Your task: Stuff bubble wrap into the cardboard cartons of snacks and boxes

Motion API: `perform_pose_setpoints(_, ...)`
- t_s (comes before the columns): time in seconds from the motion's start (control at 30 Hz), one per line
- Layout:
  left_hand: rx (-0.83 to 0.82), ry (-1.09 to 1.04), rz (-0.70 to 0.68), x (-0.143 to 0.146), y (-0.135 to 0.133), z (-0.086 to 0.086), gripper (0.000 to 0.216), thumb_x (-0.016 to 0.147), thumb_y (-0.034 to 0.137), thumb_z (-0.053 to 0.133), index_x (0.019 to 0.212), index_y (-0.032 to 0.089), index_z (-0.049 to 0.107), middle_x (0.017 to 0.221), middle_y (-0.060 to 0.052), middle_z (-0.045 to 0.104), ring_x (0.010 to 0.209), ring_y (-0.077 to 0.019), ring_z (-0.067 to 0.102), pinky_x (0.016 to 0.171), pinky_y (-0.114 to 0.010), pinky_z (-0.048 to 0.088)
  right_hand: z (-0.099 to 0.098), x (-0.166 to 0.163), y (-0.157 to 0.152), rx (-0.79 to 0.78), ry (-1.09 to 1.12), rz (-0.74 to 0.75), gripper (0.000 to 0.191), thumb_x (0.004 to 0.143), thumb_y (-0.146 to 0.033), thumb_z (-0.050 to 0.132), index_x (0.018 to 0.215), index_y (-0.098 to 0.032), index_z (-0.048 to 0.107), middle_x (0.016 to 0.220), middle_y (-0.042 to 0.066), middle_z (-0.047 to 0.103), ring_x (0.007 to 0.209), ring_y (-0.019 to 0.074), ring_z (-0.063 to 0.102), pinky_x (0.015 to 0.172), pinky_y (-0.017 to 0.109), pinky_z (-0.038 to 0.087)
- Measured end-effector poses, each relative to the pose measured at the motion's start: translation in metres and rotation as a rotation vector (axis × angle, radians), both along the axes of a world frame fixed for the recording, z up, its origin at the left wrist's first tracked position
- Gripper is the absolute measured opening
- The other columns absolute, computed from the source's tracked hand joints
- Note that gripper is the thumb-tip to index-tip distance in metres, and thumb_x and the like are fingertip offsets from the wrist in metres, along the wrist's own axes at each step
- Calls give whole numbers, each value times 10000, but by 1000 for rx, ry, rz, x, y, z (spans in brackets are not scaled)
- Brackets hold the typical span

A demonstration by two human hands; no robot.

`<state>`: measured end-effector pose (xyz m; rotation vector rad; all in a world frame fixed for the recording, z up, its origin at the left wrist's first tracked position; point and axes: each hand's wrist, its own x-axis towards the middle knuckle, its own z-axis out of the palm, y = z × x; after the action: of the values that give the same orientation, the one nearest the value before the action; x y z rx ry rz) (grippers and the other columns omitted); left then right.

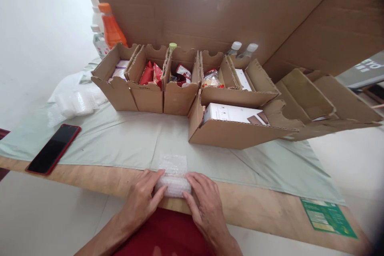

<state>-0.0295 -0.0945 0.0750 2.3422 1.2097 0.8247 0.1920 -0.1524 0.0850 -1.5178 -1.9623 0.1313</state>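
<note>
A small roll of bubble wrap (173, 187) lies at the table's front edge, with a flat loose end stretching away from me over the cloth. My left hand (144, 192) grips its left end between thumb and fingers. On the other end, my right hand (205, 196) holds it the same way. Whether anything is wrapped inside cannot be seen.
Cardboard bins (150, 98) with packets stand in a row at the back. Closer, another bin (234, 134) holds a white box (234, 114). A phone (54, 150) and bubble wrap bundles (76, 102) lie left; an orange bottle (112, 28) stands behind. A green card (328, 218) is at right.
</note>
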Motion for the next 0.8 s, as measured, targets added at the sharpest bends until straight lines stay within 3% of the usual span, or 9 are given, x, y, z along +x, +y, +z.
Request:
perform_pose_setpoints(0.1, -6, 32, 98, 7, 14, -4, 276, 961, 262, 588, 1222, 187, 638, 976, -96, 716, 883, -271, 686, 787, -415, 587, -3, -5, 1, 35, -94, 0, 328, 961, -194, 556, 1286, -215, 589, 1287, 141, 665, 1156, 303, 616, 931, 488, 497)
perform_pose_setpoints(0.23, -119, -150, 180, 3, 12, -1, 279, 954, 309, 581, 1186, 188, 677, 1059, -116, 709, 966, -266, 695, 860, -409, 578, -9, -9, 14, -21, -131, 93, 332, 936, -107, 529, 1238, -208, 620, 1236, 112, 703, 1160, 298, 622, 949, 498, 487)
perform_pose_setpoints(0.3, -312, -281, 249, -4, 2, 6, 303, 946, 357, 593, 1181, 190, 686, 1065, -114, 723, 972, -255, 697, 872, -391, 572, -9, -8, 22, -4, -58, 68, 303, 960, -117, 523, 1234, -207, 617, 1154, 99, 731, 1115, 275, 642, 926, 468, 503)
perform_pose_setpoints(0.37, -625, -416, 295, -8, -8, 14, 375, 922, 424, 627, 1204, 184, 684, 1063, -118, 744, 974, -259, 704, 870, -390, 572, -5, -7, 25, -8, 45, 36, 283, 984, -163, 537, 1253, -216, 606, 1108, 90, 739, 1075, 257, 655, 899, 435, 521)
perform_pose_setpoints(0.5, -1170, -776, 129, 1, -17, 23, 503, 810, 482, 766, 1199, 169, 700, 1161, -124, 757, 1113, -300, 686, 984, -419, 527, 8, -10, 18, -126, 230, 106, 274, 977, -209, 566, 1242, -253, 620, 1121, 61, 728, 1034, 226, 662, 882, 388, 547)
perform_pose_setpoints(0.6, -1253, -1017, 86, 14, -15, 21, 492, 741, 432, 850, 1149, 186, 725, 1150, -82, 767, 1143, -287, 669, 1031, -396, 482, 9, -14, 10, -146, 273, 139, 237, 964, -223, 568, 1183, -272, 645, 1131, 55, 713, 1044, 231, 657, 896, 400, 544)
perform_pose_setpoints(0.67, -1271, -1082, 108, 18, -14, 19, 428, 724, 400, 872, 1079, 197, 745, 1037, -49, 783, 1036, -259, 696, 952, -360, 505, 5, -14, 5, -91, 275, 22, 235, 953, -264, 599, 1182, -271, 653, 1193, 82, 686, 1096, 261, 647, 920, 431, 538)
perform_pose_setpoints(0.73, -1288, -1098, 85, 20, -13, 18, 358, 729, 381, 873, 1015, 199, 759, 949, -33, 781, 946, -238, 703, 906, -342, 507, -1, -10, 0, -80, 335, -95, 353, 935, -344, 647, 1276, -259, 624, 1308, 120, 641, 1164, 293, 637, 950, 450, 541)
perform_pose_setpoints(0.8, -1301, -1110, 12, 22, -13, 19, 349, 743, 374, 861, 1030, 201, 765, 958, -38, 779, 952, -244, 698, 928, -353, 494, -4, -5, -4, -203, 476, -80, 499, 927, -418, 664, 1387, -254, 559, 1350, 128, 636, 1159, 285, 662, 943, 412, 566)
